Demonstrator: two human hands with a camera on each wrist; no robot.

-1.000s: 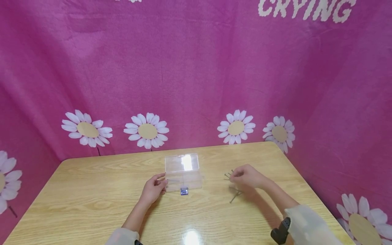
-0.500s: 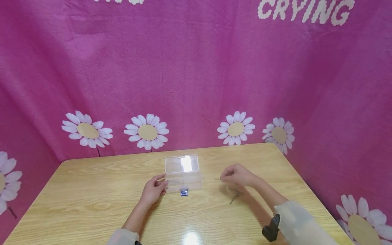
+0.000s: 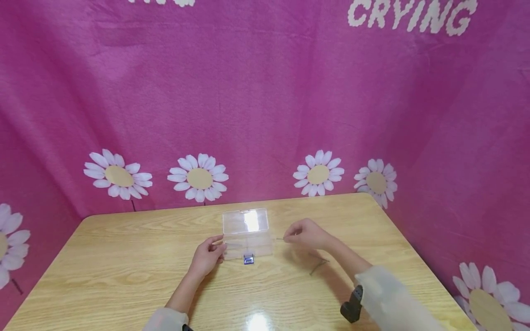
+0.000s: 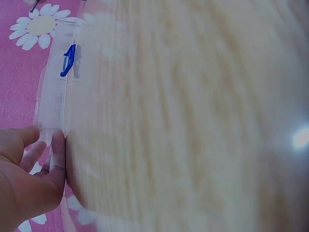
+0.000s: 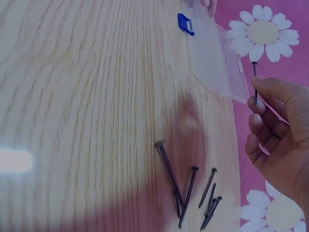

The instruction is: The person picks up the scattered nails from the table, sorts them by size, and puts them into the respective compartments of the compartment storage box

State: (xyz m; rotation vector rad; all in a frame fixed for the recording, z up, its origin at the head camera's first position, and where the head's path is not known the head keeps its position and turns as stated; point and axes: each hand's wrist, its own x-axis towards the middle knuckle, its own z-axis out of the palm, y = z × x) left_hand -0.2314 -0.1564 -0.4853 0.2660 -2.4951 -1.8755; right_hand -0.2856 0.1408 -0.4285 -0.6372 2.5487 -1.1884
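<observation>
A clear plastic box [image 3: 262, 244] with compartments stands on the table, its lid [image 3: 235, 223] raised at the back. On its front hangs a blue latch [image 3: 248, 259]. My left hand [image 3: 205, 255] holds the box's left end between thumb and fingers, as the left wrist view also shows. Just right of the box, my right hand [image 3: 307, 233] pinches a thin dark nail [image 5: 255, 79] by thumb and fingertips, its flat head pointing out. Several loose nails [image 5: 190, 193], long and short, lie on the table below that hand; the head view blurs them.
The wooden table [image 3: 136, 276] ends at a pink curtain [image 3: 256, 101] with printed daisies, behind and at both sides. A bright light reflection [image 3: 258, 322] shows near the front. A black strap device [image 3: 352, 305] sits at my right wrist.
My right hand has moved left from the loose nails toward the box, carrying the nail. My left hand and the box have stayed in place.
</observation>
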